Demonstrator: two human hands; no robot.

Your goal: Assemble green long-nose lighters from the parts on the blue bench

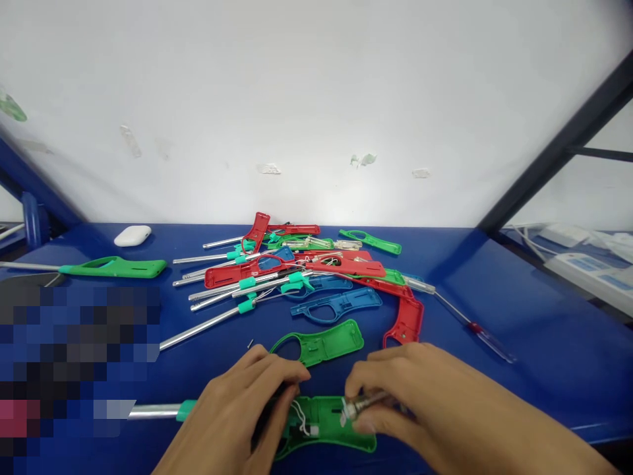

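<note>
A green handle half lies open at the front of the blue table, with white wires and a small white connector inside. A metal tube with a teal collar extends left from it. My left hand is over its left part, fingers curled together; what they grip is hidden. Above the handle's right end, my right hand pinches a small metallic cylindrical part with a clear tip. Just behind my hands rests another green shell half, its inner side up.
Red, green and blue shells and metal tubes pile behind. A screwdriver lies right, beyond it a power strip. At left are a green lighter, a white case and a blurred area. A white wall stands behind.
</note>
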